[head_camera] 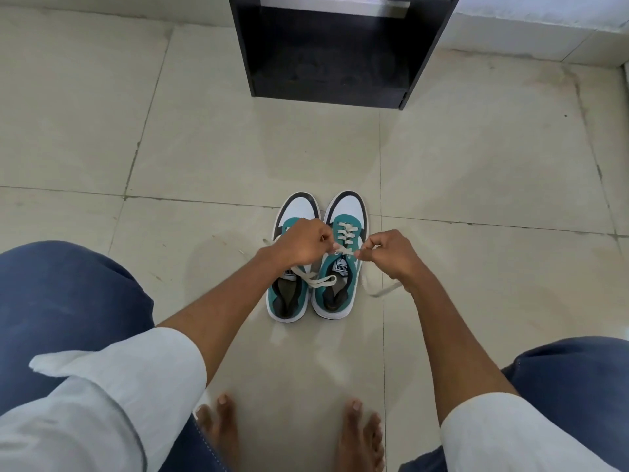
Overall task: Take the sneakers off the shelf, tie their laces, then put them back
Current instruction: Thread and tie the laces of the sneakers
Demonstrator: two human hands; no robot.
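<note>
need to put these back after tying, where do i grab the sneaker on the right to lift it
Grip the right sneaker at its heel collar, coming from above on the near side. The heel points toward the person and the opening faces up, so fingers can hook inside the rim. The other sneaker sits close beside it, blocking a side grip.
</note>
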